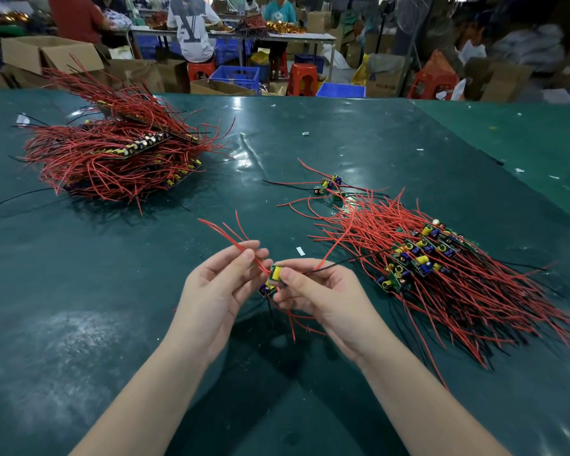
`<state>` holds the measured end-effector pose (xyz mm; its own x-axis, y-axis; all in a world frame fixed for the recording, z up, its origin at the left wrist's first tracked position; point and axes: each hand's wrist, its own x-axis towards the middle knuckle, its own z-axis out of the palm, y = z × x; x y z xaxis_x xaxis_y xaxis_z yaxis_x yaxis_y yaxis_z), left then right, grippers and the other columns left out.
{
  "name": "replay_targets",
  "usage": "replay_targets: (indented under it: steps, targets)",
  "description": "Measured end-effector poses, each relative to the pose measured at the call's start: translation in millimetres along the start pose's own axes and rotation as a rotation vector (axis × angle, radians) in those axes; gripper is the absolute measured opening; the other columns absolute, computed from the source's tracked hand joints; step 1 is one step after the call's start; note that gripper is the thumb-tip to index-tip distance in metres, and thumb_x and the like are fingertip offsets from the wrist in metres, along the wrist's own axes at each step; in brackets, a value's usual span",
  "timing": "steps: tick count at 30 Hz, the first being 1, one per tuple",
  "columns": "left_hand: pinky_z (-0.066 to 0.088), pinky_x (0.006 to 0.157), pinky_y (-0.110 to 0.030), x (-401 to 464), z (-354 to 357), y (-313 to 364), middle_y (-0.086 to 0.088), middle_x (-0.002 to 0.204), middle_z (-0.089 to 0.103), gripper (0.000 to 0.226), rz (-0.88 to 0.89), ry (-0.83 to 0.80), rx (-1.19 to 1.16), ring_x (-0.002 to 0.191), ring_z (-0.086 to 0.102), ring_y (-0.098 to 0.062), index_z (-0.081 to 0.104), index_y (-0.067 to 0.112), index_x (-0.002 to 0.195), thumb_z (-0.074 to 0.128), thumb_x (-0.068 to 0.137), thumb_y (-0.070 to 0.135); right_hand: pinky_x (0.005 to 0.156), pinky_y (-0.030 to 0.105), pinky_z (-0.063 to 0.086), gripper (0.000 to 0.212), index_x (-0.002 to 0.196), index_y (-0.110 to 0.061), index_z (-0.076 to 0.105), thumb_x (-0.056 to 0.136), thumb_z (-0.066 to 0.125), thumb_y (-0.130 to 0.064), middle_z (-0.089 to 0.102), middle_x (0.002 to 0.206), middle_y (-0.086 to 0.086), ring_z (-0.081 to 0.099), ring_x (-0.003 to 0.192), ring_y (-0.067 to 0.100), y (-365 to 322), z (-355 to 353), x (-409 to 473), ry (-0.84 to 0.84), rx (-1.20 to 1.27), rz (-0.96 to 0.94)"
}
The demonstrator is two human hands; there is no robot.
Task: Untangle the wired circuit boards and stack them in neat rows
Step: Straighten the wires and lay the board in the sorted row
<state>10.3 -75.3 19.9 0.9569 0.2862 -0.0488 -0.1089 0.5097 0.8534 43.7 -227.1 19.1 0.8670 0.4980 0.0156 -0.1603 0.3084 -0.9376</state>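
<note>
A small green circuit board [274,274] with a yellow part and red and black wires hangs above the table centre. My right hand [313,292] pinches the board between thumb and fingers. My left hand [219,284] pinches the board's red wires [234,240] just left of it. A second board [266,288] with its wires hangs right below, between my hands. On the right lies a row of boards [418,255] with red wires fanned out. At the far left sits a big tangled heap of wired boards [119,156].
A few loose boards [329,185] lie behind the right row. Small white scraps [300,251] dot the green table [79,324]. Beyond the far edge are cardboard boxes [46,52], blue crates [239,77], red stools [301,79] and seated people.
</note>
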Motion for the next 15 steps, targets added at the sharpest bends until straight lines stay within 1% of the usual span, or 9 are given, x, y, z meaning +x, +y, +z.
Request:
replay_targets:
  steps: [3, 6, 8, 12, 15]
  targets:
    - [0.056, 0.07, -0.021, -0.5, -0.5, 0.2, -0.013, 0.095, 0.074, 0.031, 0.056, 0.022, -0.015, 0.086, 0.072, -0.02, 0.067, 0.011, 0.109, 0.062, 0.078, 0.009, 0.067, 0.024, 0.055, 0.017, 0.093, -0.015, 0.077, 0.078, 0.073, -0.021, 0.075, 0.089, 0.008, 0.069, 0.068, 0.015, 0.8, 2.1, 0.3, 0.014, 0.006, 0.002]
    - [0.056, 0.071, -0.022, -1.2, 0.9, -2.1, -0.013, 0.098, 0.074, 0.021, 0.109, 0.049, -0.018, 0.09, 0.072, -0.024, 0.068, 0.009, 0.099, 0.058, 0.084, -0.002, 0.066, 0.024, 0.055, 0.018, 0.089, -0.017, 0.078, 0.073, 0.073, -0.024, 0.075, 0.086, 0.009, 0.069, 0.068, 0.016, 1.1, 2.8, 0.5, 0.049, 0.013, 0.004]
    - [0.056, 0.072, -0.022, -1.4, 1.2, -2.8, -0.013, 0.098, 0.074, 0.02, 0.129, 0.066, -0.02, 0.091, 0.072, -0.023, 0.069, 0.008, 0.092, 0.056, 0.086, -0.006, 0.067, 0.025, 0.056, 0.018, 0.088, -0.018, 0.078, 0.072, 0.074, -0.025, 0.075, 0.086, 0.01, 0.069, 0.068, 0.016, 1.3, 2.7, 0.7, 0.063, 0.011, 0.003]
    - [0.056, 0.072, -0.024, -1.2, 1.0, -0.2, -0.019, 0.099, 0.073, 0.016, 0.147, 0.076, -0.055, 0.091, 0.072, -0.027, 0.065, 0.009, 0.099, 0.055, 0.09, 0.0, 0.068, 0.024, 0.055, 0.022, 0.089, -0.018, 0.078, 0.07, 0.075, -0.027, 0.075, 0.087, 0.011, 0.069, 0.068, 0.016, 0.0, 2.7, 0.5, 0.058, 0.031, 0.011]
    - [0.057, 0.07, -0.025, -0.7, 0.9, 1.0, -0.02, 0.097, 0.073, 0.015, 0.184, 0.104, -0.057, 0.088, 0.073, -0.028, 0.063, 0.01, 0.096, 0.052, 0.094, 0.0, 0.068, 0.024, 0.056, 0.021, 0.089, -0.018, 0.078, 0.07, 0.074, -0.026, 0.075, 0.087, 0.01, 0.069, 0.068, 0.016, 0.2, 3.6, -0.1, 0.048, 0.032, 0.016]
